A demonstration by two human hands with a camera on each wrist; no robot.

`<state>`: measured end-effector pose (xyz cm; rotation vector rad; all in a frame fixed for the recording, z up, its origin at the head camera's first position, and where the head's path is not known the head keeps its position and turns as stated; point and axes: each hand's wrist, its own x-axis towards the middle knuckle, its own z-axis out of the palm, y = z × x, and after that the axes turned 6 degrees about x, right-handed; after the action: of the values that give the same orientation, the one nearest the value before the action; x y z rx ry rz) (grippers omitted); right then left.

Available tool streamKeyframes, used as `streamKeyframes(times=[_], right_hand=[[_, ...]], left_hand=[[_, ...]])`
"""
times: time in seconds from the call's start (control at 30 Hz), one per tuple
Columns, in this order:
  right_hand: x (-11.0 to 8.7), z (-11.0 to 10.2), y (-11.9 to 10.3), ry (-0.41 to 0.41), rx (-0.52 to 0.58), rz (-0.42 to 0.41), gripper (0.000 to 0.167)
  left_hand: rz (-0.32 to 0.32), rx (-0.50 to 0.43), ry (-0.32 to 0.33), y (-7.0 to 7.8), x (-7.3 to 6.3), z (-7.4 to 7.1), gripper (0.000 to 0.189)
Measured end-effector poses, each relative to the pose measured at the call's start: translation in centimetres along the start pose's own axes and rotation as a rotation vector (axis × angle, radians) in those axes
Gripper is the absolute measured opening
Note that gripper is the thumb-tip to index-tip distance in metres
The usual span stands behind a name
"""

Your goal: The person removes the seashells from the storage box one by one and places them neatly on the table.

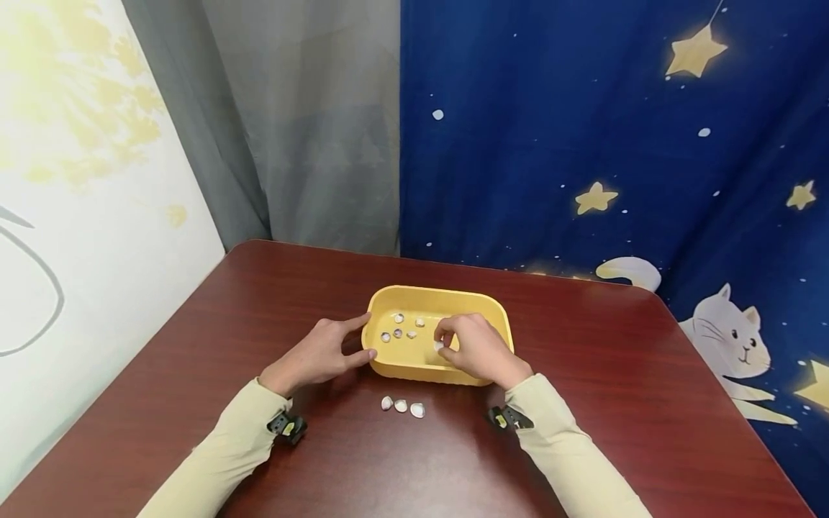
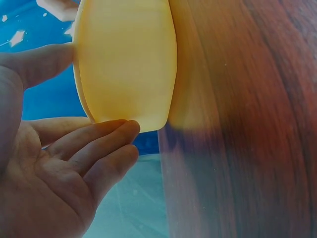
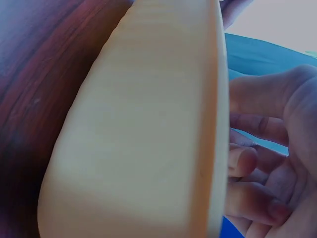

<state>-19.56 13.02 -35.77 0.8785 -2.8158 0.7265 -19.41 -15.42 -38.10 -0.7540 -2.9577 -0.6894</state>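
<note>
Left hand (image 1: 319, 352), fingers spread, touches yellow tub (image 1: 414, 355); right hand (image 1: 476, 347) pinches 1 seashell (image 1: 439, 345) — a slack pinch could drop it beneath this hand.

a basin (image 1: 424, 373) stands on a table (image 1: 602, 403) before curtains (image 1: 518, 144). five shells (image 1: 386, 337) lie in the basin's left half, three shells (image 1: 401, 406) before it in a row. the left hand (image 1: 317, 354) is at its left end, the right hand (image 1: 481, 350) in its right half.
</note>
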Motion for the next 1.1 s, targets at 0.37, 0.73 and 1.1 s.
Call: streamKeyframes(times=[0.37,0.73,1.1], right_hand=[[-2.4,-0.3,-0.4,0.052,0.046,-0.062,0.006],[-3.8,-1.0,-0.7,0.056,0.073,-0.112,0.008],[-4.8,-0.4,-0.5,0.043,0.069,-0.107,0.008]], left_hand=[[0.0,0.004,-0.002,-0.1,-0.2,0.2,0.072],[-0.006,-0.012,-0.012,0.3,0.2,0.3,0.073],[0.004,0.004,-0.007,0.3,0.4,0.1,0.073]])
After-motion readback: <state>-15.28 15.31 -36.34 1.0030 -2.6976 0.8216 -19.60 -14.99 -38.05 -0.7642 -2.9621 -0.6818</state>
